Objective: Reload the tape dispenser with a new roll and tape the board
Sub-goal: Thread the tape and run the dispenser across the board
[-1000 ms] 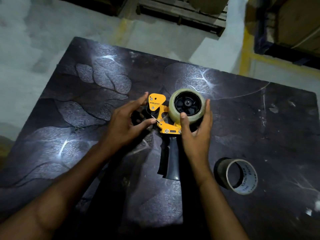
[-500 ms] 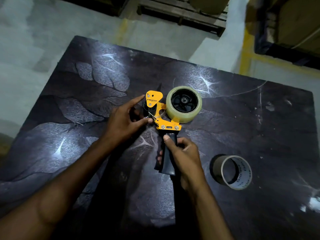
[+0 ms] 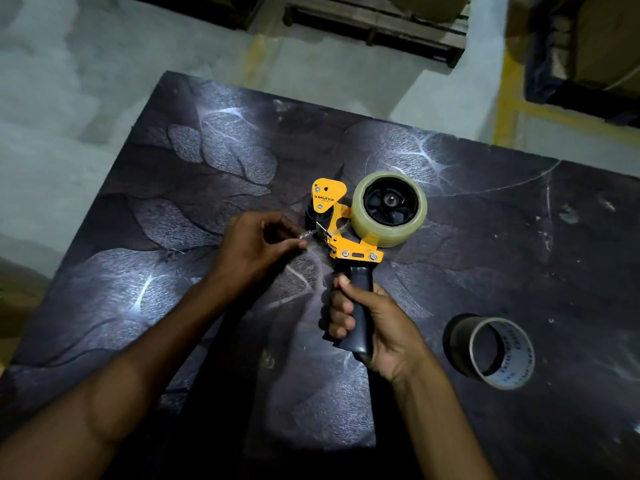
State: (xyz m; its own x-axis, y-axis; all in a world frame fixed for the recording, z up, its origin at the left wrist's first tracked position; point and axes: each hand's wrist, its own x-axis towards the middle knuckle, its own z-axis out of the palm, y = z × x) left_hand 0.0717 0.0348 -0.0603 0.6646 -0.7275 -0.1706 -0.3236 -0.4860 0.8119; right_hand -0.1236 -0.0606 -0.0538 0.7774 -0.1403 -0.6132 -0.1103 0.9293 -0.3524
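Note:
An orange tape dispenser (image 3: 337, 225) with a dark handle lies on the dark leaf-patterned board (image 3: 173, 271). A roll of clear tape (image 3: 389, 208) sits on its black hub. My right hand (image 3: 372, 327) is wrapped around the handle. My left hand (image 3: 259, 245) pinches the loose end of the clear tape (image 3: 306, 237) just left of the dispenser's front roller, the strip running from the roll through the orange frame.
An empty cardboard tape core (image 3: 495, 351) lies on the board at the right. Beyond the board's far edge are a grey concrete floor (image 3: 69, 98), a wooden pallet (image 3: 377, 26) and yellow floor lines (image 3: 505, 95).
My right hand left the tape roll and took the dispenser handle. My left hand closed from an open reach at the roller to a pinch on the tape end, drawn slightly left.

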